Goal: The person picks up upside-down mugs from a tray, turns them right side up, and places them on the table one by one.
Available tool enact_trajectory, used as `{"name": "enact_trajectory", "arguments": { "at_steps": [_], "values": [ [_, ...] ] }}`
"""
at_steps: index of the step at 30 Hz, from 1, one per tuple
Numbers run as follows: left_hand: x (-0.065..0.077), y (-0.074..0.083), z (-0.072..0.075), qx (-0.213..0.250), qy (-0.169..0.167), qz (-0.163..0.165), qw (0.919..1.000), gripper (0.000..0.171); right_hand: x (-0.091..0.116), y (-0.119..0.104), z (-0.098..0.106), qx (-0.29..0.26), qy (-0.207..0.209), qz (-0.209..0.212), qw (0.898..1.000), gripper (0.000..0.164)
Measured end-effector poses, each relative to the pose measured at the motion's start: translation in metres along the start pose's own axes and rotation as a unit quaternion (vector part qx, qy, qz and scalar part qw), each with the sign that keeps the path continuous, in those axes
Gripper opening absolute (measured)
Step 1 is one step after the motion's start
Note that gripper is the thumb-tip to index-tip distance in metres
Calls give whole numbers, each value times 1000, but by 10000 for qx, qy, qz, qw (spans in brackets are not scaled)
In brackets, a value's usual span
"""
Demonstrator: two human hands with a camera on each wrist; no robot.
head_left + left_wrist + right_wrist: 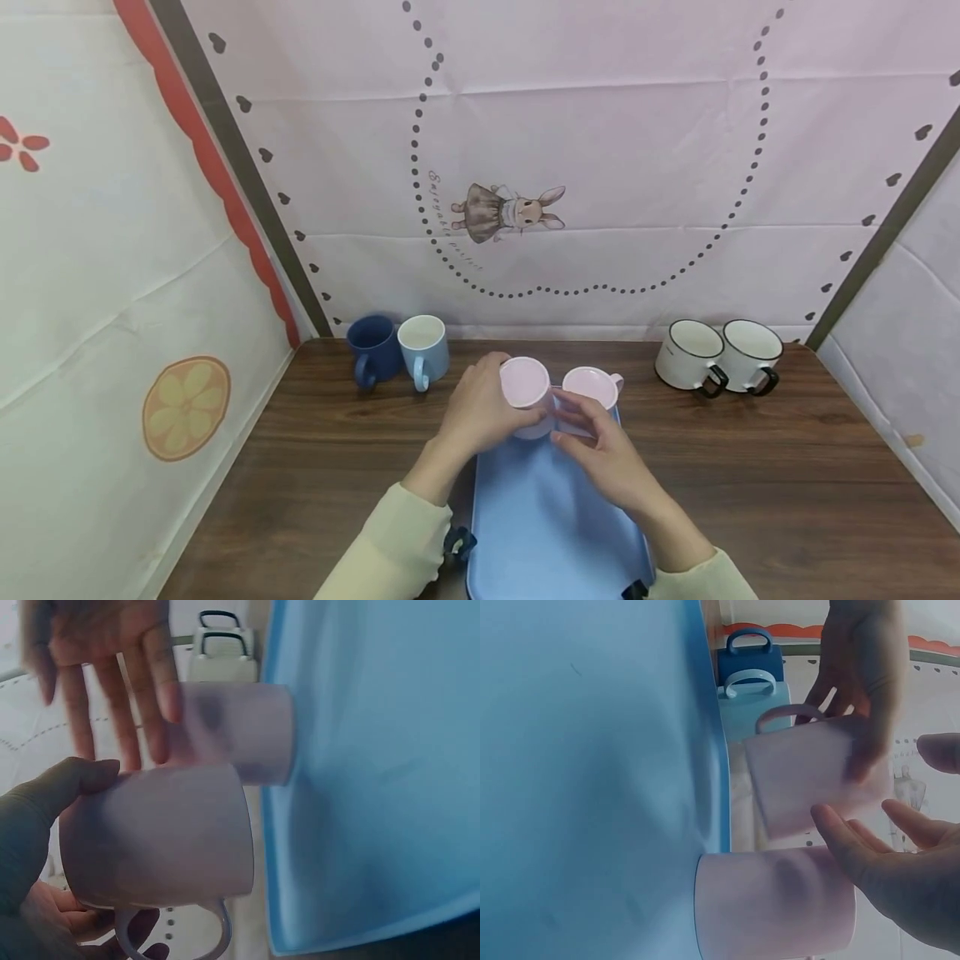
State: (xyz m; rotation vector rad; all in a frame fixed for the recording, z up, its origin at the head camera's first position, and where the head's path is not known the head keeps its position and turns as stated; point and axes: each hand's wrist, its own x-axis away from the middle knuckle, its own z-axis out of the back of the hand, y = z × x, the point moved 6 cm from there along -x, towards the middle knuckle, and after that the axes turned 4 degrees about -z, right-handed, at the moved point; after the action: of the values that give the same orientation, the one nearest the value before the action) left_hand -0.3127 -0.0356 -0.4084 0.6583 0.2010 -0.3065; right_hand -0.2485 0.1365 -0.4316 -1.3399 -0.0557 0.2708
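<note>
My left hand (477, 406) grips a pink mug (525, 382) near the far end of a blue tray (555, 517). In the left wrist view, the thumb lies on this mug's wall (161, 836), and its handle points away from the other mug. The mug's base appears apart from the tray. A second pink mug (591, 385) stands at the tray's far right end, handle to the right. My right hand (606, 458) is beside the two mugs with fingers spread and loosely extended; whether its fingertips (823, 816) touch the held mug, I cannot tell.
A dark blue mug (373, 348) and a light blue mug (423, 350) stand at the back left of the wooden table (360, 500). Two white mugs with black handles (688, 354) stand at the back right. A patterned cloth wall (600, 167) rises behind.
</note>
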Motion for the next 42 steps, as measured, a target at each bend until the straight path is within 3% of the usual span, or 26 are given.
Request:
{"name": "enact_trajectory", "arguments": {
  "at_steps": [8,14,17,20,25,32,36,42],
  "values": [
    [12,2,29,889,166,256,9956,85,0,-4,5,-7,232,265,9994,57],
    [18,-1,40,1756,83,531,9830,83,0,-4,8,115,319,479,9983,63],
    [20,-3,40,2381,-57,628,9692,78,0,-5,9,110,294,488,9983,71],
    [20,-4,37,3042,-230,648,9501,71,1,-5,9,45,259,450,9986,79],
    [21,-4,30,3783,-399,769,9216,61,1,-8,9,-149,186,560,9981,89],
    [25,1,10,4707,-940,978,8718,60,3,-12,9,-508,212,825,9951,96],
    [28,4,2,4934,-1247,890,8562,64,5,-16,14,-469,484,902,9936,93],
    [29,4,-1,5103,-1538,684,8434,68,6,-20,20,-425,673,1117,9905,94]
  ]
}}
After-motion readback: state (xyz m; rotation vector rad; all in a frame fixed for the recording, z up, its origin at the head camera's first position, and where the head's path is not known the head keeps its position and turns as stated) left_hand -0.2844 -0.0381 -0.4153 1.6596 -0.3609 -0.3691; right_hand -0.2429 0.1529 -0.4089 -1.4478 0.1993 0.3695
